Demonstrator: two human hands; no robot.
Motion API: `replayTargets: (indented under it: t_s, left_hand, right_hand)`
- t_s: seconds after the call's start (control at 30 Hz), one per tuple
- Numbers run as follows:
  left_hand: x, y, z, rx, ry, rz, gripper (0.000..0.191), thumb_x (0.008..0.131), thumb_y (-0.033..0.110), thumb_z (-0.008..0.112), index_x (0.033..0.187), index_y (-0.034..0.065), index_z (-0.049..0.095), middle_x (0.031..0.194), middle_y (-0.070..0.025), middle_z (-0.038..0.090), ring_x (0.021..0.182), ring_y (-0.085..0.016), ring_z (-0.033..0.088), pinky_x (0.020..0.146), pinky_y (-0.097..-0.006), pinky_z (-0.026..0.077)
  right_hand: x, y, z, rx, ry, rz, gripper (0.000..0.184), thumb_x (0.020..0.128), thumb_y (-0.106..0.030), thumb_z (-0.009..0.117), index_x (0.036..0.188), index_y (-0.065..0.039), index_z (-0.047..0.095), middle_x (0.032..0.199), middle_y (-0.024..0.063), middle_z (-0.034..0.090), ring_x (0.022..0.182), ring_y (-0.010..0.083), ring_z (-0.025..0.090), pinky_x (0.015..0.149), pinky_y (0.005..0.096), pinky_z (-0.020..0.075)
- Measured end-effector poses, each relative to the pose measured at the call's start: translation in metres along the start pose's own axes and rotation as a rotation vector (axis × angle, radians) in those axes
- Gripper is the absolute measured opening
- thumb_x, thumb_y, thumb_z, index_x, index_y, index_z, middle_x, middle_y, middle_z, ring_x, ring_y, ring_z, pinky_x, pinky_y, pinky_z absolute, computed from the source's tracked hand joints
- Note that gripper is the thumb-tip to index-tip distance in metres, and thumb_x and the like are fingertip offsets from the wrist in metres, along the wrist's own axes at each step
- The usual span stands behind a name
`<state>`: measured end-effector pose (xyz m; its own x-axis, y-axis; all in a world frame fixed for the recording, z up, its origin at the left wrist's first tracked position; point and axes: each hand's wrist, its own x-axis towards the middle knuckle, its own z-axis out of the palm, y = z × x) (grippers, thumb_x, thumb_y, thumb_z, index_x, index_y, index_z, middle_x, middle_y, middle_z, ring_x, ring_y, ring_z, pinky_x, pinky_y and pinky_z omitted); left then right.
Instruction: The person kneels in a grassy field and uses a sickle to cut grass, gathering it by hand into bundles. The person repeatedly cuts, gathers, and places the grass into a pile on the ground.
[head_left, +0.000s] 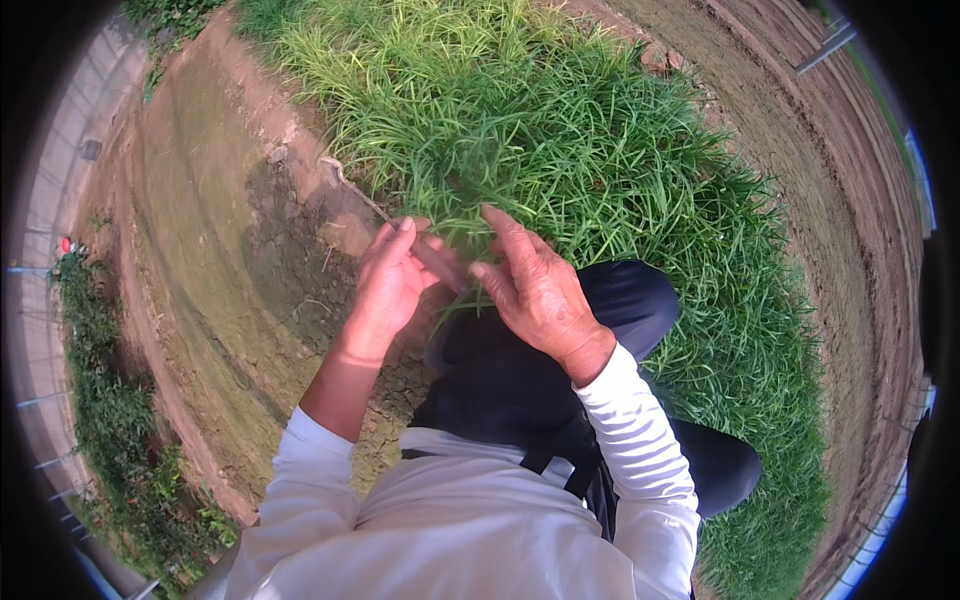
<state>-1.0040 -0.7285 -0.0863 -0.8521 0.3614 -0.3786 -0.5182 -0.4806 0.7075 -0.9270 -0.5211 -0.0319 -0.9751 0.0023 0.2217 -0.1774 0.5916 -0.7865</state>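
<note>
My left hand (390, 277) is closed around a slim, stick-like tool. The tool's thin, crooked end (352, 186) reaches up and left past my thumb. Its thicker brownish part (439, 262) slants down toward my lap and is blurred, so I cannot tell its exact kind. Just to the right, my right hand (540, 292) hovers with thumb and forefinger apart and nothing clearly held between them. Blurred green blades lie below and between both hands. Beyond them grows a dense bed of long, narrow-leaved green plants (465, 112), yellower at the far end.
Bare, cracked soil (202, 225) stretches to the left, with a leafy green strip (112, 390) farther out. My dark-trousered knees (630, 300) press against the plant bed. Tilled soil (810, 150) runs along the right, and a pale post (825, 51) stands at upper right.
</note>
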Motion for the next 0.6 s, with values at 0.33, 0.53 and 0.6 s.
replayTargets:
  t_s: [0.33, 0.53, 0.6]
  left_hand:
    - [-0.049, -0.078, -0.227, 0.863, 0.543, -0.465, 0.015, 0.102, 0.026, 0.059, 0.104, 0.0114, 0.06, 0.067, -0.0009, 0.051, 0.046, -0.013, 0.047, 0.039, -0.0313, 0.037]
    - [-0.032, -0.093, -0.249, 0.947, 0.528, -0.279, 0.02, 0.1, 0.024, 0.06, 0.102, 0.0039, 0.062, 0.065, -0.0039, 0.053, 0.049, -0.016, 0.053, 0.043, -0.035, 0.044]
    - [-0.017, -0.092, -0.256, 1.029, 0.487, -0.32, 0.022, 0.099, 0.022, 0.059, 0.104, 0.0016, 0.063, 0.068, -0.0065, 0.059, 0.052, -0.017, 0.058, 0.048, -0.0359, 0.048]
  right_hand:
    - [-0.113, 0.119, -0.188, -0.169, 0.315, 0.599, 0.035, 0.101, -0.015, 0.065, 0.133, 0.0, 0.063, 0.099, 0.0057, 0.07, 0.08, 0.0096, 0.065, 0.074, 0.0273, 0.0541]
    - [-0.224, 0.163, -0.292, -0.359, 0.385, 0.922, 0.039, 0.102, -0.023, 0.063, 0.132, 0.001, 0.062, 0.097, 0.0049, 0.069, 0.074, 0.0086, 0.064, 0.062, 0.0243, 0.0496]
    - [-0.256, 0.17, -0.31, -0.324, 0.408, 1.007, 0.038, 0.102, -0.023, 0.063, 0.132, 0.001, 0.062, 0.095, 0.004, 0.068, 0.07, 0.0077, 0.063, 0.055, 0.0222, 0.0465]
